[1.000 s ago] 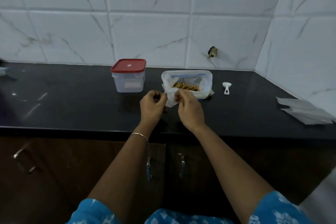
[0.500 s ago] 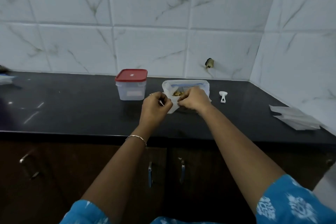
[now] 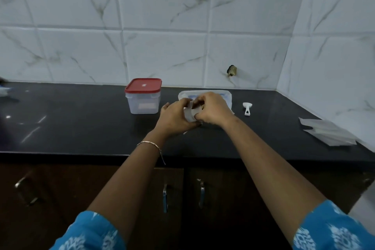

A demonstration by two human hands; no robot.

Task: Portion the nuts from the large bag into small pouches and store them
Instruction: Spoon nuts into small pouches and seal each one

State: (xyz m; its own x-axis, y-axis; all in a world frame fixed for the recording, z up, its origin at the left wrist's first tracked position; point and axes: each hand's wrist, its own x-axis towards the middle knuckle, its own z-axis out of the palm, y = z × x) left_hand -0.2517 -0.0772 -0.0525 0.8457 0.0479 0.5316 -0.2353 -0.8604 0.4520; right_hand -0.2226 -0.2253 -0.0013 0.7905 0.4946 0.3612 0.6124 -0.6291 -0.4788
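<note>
With the left hand (image 3: 174, 116), grips a small clear pouch (image 3: 189, 114) from its 9 o'clock side, fingers curled round it. With the right hand (image 3: 213, 108), pinches the same pouch from 3 o'clock, fingers bent over the top edge (what is inside, not possible to tell). Holds it over the black countertop (image 3: 81, 124), just in front of the large bag (image 3: 226, 97), at the bag's 6 o'clock. At 9 o'clock of the bag, a clear container with red lid (image 3: 143, 97), closed. At 3 o'clock, a white scoop (image 3: 247, 108) lying flat. Further toward 3 o'clock, well apart, a stack of empty pouches (image 3: 328, 132).
</note>
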